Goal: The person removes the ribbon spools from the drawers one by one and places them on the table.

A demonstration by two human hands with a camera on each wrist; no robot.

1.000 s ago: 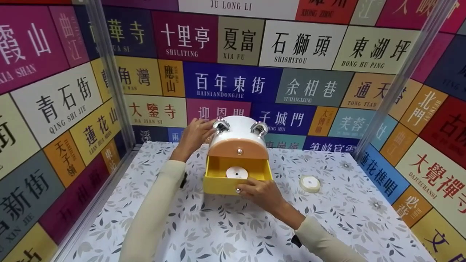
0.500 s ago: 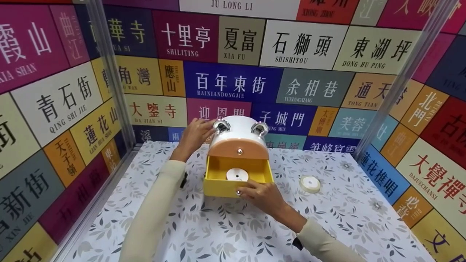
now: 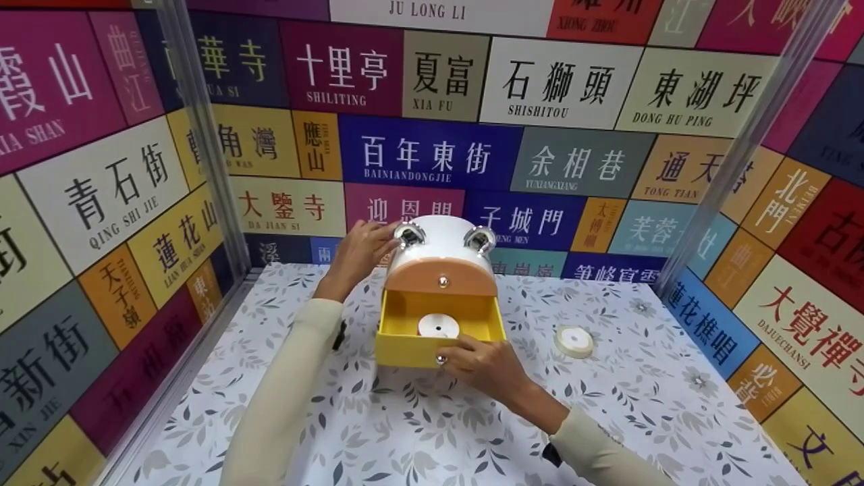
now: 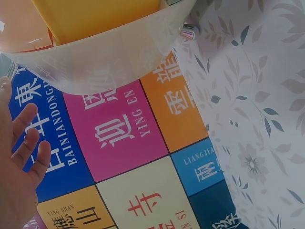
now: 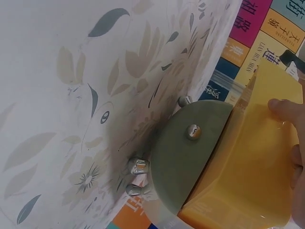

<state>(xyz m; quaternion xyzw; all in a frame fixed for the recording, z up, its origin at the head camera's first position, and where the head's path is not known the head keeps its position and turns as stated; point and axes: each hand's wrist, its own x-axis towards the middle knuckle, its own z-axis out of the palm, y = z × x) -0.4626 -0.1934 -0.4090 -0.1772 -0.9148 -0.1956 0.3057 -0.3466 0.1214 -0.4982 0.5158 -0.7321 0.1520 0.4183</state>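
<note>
A small toy-like drawer cabinet [image 3: 445, 237] with a white domed top and silver ears stands on the table. Its yellow drawer [image 3: 405, 351] is pulled out and holds a white roll [image 3: 432, 324] with a dark centre hole. My right hand [image 3: 489, 371] grips this drawer's front beside the silver knob [image 3: 441, 360]; in the right wrist view the thumb [image 5: 281, 109] lies against the yellow surface. My left hand [image 3: 361, 253] rests its fingertips at the left ear [image 3: 410, 235], other fingers loosely bent. The upper orange drawer [image 3: 412, 275] and the green drawer [image 5: 190, 157] are closed.
To the right of the cabinet, a cream-coloured roll [image 3: 574, 343] lies flat on the leaf-patterned tabletop [image 3: 378, 432]. Panels covered in coloured name signs [image 3: 432, 152] stand behind and on both sides, with clear posts [image 3: 742, 135] at the back corners.
The yellow drawer has slid slightly further out toward me, with my right hand moving along with it. My left hand has stayed at the ear.
</note>
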